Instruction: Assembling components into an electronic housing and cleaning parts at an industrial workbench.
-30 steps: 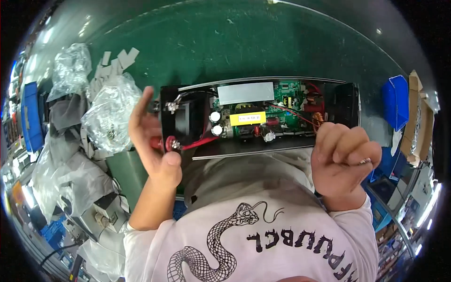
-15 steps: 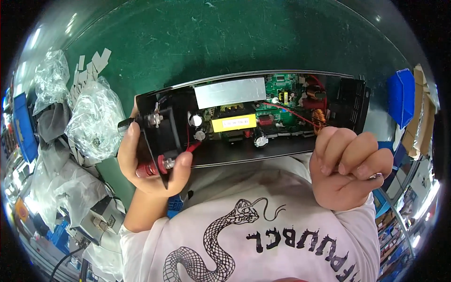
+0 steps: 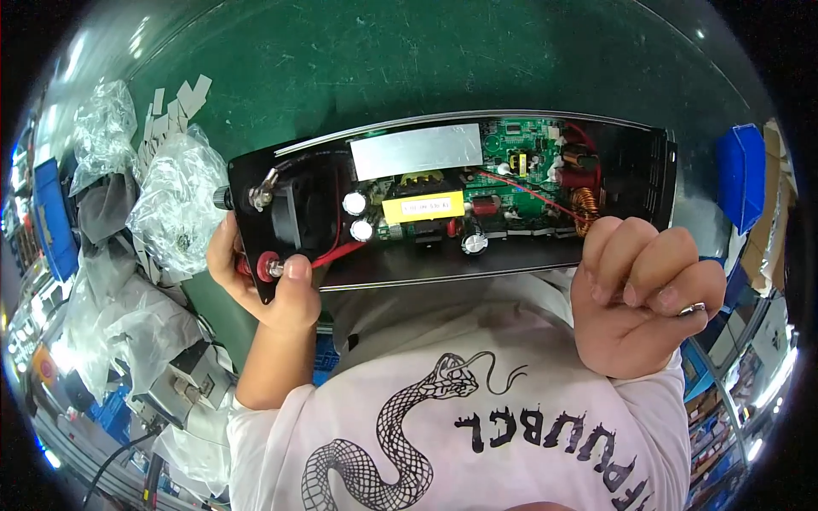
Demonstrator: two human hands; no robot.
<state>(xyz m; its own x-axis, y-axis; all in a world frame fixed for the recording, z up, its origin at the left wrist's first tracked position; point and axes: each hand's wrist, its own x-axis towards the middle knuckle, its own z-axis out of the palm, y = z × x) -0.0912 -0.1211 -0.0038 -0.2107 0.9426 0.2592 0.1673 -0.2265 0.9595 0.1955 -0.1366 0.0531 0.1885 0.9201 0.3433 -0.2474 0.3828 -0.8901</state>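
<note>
A long black metal housing (image 3: 400,271), open on top, lies crosswise before me and looks like a power inverter. Inside are a green circuit board (image 3: 530,194), a yellow-taped transformer (image 3: 423,207), a silver plate (image 3: 416,153) and a copper coil (image 3: 584,204). My left hand (image 3: 285,300) pinches the black end panel (image 3: 249,223) at its near corner, thumb against the red terminal (image 3: 268,266). A black fan (image 3: 307,204) sits behind that panel. By the near right edge, my right hand (image 3: 643,298) is curled, with a small shiny metal piece (image 3: 693,309) between thumb and finger.
Beneath the housing is a green tabletop (image 3: 409,60). Clear plastic bags (image 3: 179,200) and white card strips (image 3: 179,111) lie at the left. A blue bin (image 3: 740,180) stands at the right, beside cardboard (image 3: 771,213). Another blue bin (image 3: 54,220) is at the far left.
The end panel has tilted, so its inner face and terminals show more. My left hand has shifted slightly left and upward with it. The right hand stays curled by the near right edge.
</note>
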